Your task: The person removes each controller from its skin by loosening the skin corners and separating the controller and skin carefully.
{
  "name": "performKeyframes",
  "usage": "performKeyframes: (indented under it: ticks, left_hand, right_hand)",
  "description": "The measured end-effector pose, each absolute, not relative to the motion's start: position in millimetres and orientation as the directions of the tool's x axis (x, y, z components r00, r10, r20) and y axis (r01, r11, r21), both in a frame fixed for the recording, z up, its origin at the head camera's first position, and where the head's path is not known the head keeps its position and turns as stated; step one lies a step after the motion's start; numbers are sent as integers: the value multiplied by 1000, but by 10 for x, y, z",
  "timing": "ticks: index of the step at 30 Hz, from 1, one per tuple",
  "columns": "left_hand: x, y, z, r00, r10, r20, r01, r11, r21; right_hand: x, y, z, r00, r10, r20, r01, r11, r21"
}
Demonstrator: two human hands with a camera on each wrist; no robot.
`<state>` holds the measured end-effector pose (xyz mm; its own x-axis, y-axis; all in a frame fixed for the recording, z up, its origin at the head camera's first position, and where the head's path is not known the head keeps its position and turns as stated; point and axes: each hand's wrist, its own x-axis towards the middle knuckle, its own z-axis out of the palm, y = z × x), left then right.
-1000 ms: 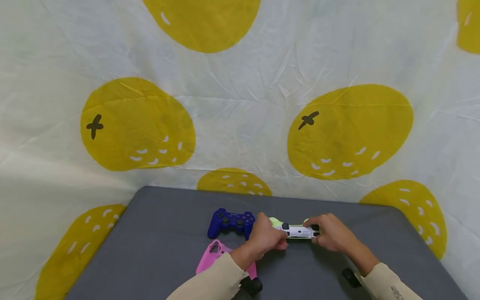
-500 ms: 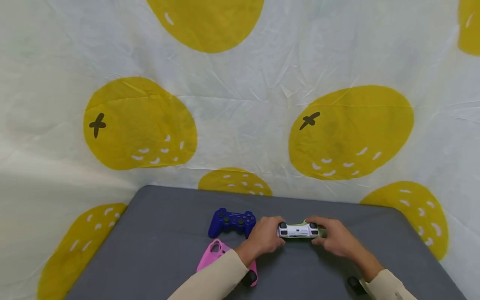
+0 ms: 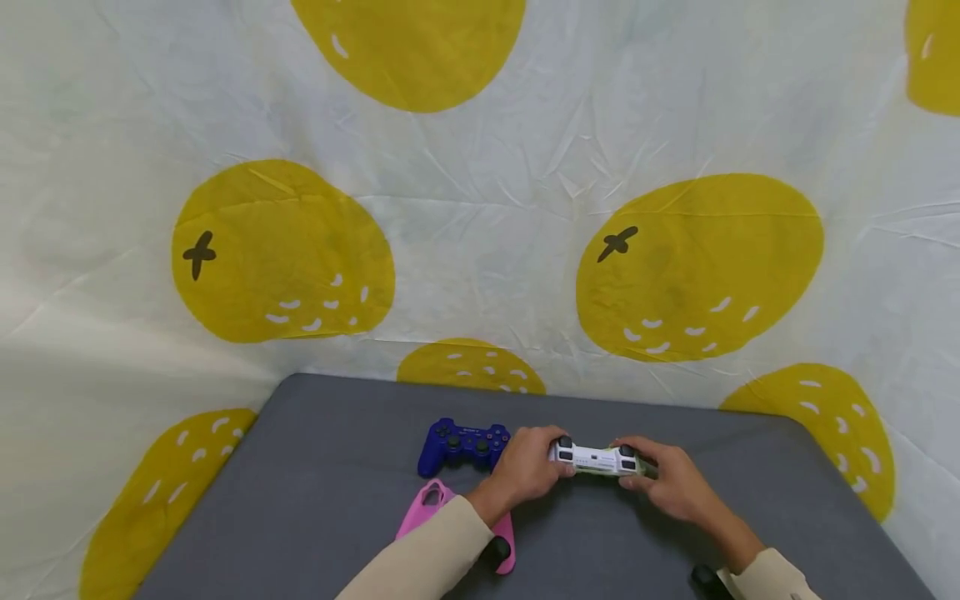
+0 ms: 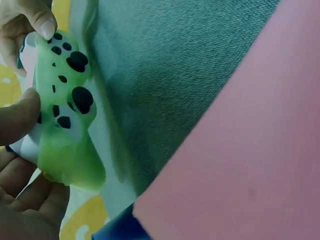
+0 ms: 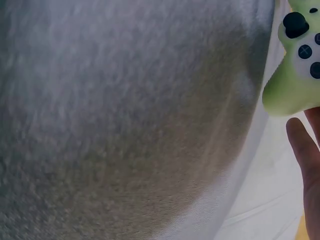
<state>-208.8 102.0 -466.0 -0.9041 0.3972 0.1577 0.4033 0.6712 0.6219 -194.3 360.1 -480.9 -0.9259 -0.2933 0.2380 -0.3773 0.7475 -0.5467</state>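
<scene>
Between both hands is a white game controller [image 3: 595,459], its shoulder-button edge facing the head camera. A light green silicone cover [image 4: 70,155] wraps its front, with the thumbsticks and buttons showing through the holes. My left hand [image 3: 525,465] grips one end; in the left wrist view its thumb [image 4: 22,117] presses the white edge while its fingers curl beneath the grip. At the other end my right hand [image 3: 671,482] pinches the controller between thumb and fingers. The right wrist view catches one green-covered grip [image 5: 285,92] above the right hand's fingers.
A blue game controller [image 3: 465,442] lies on the grey table [image 3: 322,467] just left of my left hand. Nearer, a pink controller cover [image 3: 416,512] lies partly hidden under my left forearm. A white cloth with yellow fruit prints [image 3: 480,275] hangs behind the table.
The controller has tilted, so the green grips seen beyond it a second ago are now mostly hidden. Both hands have shifted their hold slightly along its ends.
</scene>
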Motion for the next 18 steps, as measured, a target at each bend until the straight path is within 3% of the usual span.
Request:
performKeyframes:
  ticks: [18]
  left_hand:
    - [-2085, 945, -4425, -865, 424, 270, 492, 608, 623]
  right_hand:
    - [-1815, 3523, -4591, -862, -268, 431, -484, 691, -537]
